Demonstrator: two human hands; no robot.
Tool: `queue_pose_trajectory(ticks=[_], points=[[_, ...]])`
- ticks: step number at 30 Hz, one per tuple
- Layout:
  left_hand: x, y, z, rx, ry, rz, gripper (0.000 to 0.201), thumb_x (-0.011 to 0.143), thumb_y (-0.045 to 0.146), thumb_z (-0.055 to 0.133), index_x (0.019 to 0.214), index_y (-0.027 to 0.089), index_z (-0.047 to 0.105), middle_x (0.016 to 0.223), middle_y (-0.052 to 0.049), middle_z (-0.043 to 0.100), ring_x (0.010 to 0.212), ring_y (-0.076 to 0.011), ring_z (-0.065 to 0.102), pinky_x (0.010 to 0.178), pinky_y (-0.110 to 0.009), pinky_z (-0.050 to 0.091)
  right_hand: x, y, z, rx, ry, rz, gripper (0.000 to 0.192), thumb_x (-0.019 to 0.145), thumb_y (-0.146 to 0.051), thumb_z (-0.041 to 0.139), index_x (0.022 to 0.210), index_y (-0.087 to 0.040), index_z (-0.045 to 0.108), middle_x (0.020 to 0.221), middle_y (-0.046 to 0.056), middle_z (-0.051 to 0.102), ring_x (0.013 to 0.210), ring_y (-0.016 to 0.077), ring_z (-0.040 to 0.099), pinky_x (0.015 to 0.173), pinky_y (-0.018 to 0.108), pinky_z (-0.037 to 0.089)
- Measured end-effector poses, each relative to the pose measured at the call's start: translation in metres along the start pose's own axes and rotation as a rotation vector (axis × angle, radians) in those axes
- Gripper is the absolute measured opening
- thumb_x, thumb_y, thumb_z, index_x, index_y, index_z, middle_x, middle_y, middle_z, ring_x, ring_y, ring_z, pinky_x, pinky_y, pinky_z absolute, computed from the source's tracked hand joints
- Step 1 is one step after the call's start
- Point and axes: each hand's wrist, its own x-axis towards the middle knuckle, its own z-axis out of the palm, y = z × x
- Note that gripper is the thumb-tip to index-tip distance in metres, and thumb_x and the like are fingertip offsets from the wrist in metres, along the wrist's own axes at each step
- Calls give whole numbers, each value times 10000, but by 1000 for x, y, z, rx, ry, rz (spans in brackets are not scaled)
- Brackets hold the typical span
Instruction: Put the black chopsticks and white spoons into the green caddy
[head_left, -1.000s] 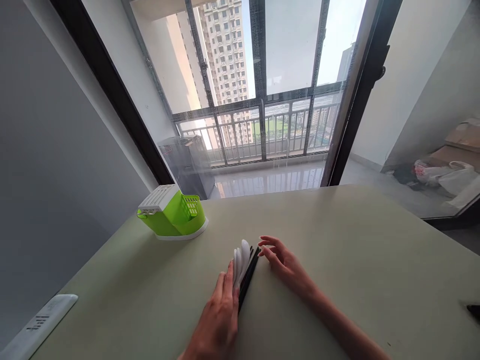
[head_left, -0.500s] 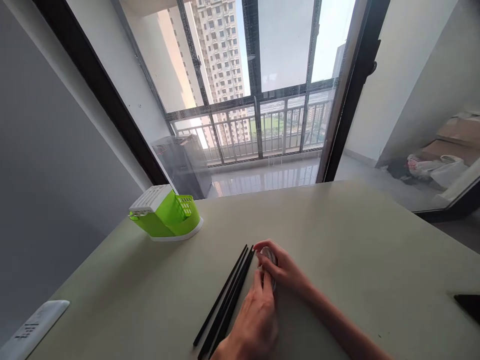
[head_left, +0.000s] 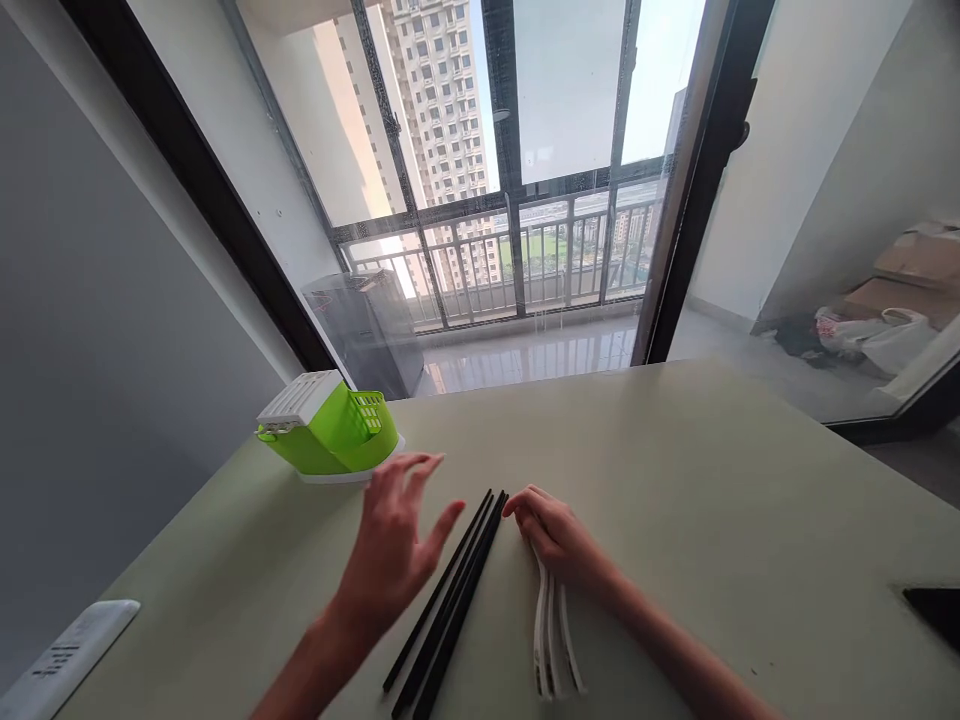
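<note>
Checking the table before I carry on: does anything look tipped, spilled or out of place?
Only the green holder: it lies tipped on its side. The black chopsticks and white spoons lie in tidy bundles; nothing is spilled.

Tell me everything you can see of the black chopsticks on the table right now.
The black chopsticks are a small bundle of thin, straight, plain black sticks, smooth-looking, material unclear. They lie flat on the pale green table, close together and roughly parallel, running diagonally from near the bottom edge of the view up and to the right. Their far tips end just beside the right hand. The open left hand is raised to their left. White spoons lie apart on their right.
</note>
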Motion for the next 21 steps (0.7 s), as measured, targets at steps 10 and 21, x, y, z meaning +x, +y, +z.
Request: queue_pose_trajectory(ticks=[10,21], points=[[42,-171,-50,430,241,-218,624,1011,543,332,1446,131,504,1505,-196,514,1421,-393,404,1163,-577,298,-4,0,3,-18,-64,-73,287,964,-101,427,969,-223,687,940,32,625,805,142,601,736,253,445],[61,-121,-36,327,128,-203,531,1042,498,314,1379,221,617,1471,-101,578,1285,-296,578,1079,-461,445,-3,2,3,-13,-104,-137,303,958,-87,437,976,-224,707,944,35,631,804,141,605,732,247,458]])
